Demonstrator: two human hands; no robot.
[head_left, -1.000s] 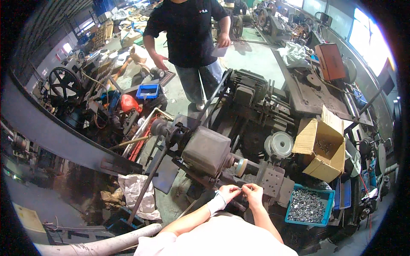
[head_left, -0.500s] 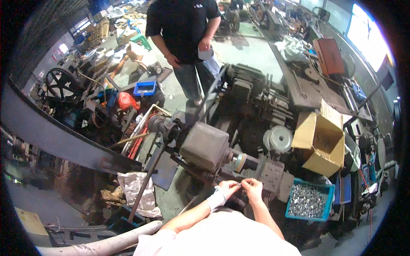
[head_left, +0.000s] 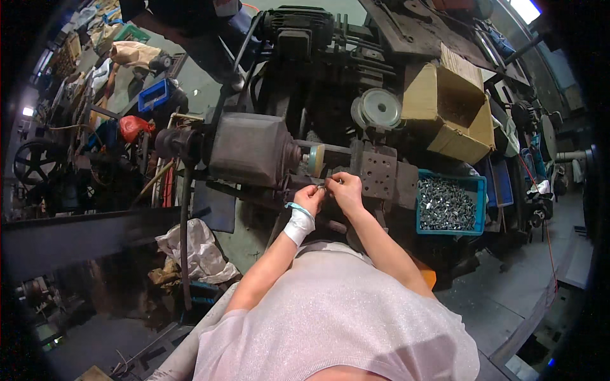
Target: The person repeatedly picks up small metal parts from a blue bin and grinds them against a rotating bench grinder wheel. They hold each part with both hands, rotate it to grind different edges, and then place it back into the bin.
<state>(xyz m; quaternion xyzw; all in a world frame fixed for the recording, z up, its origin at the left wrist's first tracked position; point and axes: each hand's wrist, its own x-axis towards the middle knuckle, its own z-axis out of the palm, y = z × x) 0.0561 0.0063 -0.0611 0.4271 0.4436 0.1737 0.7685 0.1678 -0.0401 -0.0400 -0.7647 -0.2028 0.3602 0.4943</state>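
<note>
My left hand [head_left: 309, 200], with a white wrap round its wrist, is closed in a pinch. Fingertip to fingertip with it, my right hand [head_left: 347, 192] is also pinching. Between them shows a small shiny metal piece [head_left: 322, 188], mostly covered by the fingers, so its exact shape is hidden. Both hands are in front of a dark machine with a boxy grey housing [head_left: 248, 150]. Just beyond the fingers is the machine's round pale-rimmed wheel [head_left: 316, 160]. A drilled metal block [head_left: 377, 173] lies to the right of my hands.
At the right stands a teal bin [head_left: 484, 206] of small metal pieces, below an open cardboard box [head_left: 416, 95]. A round metal disc [head_left: 380, 108] sits behind the block. Another person's dark-clothed legs [head_left: 202, 44] are beyond the machine. Crumpled white sacking [head_left: 202, 251] lies at the left.
The view has tipped down, bringing more of my shirt into sight and cutting off the other person's upper body. My hands remain together in a pinch before the machine.
</note>
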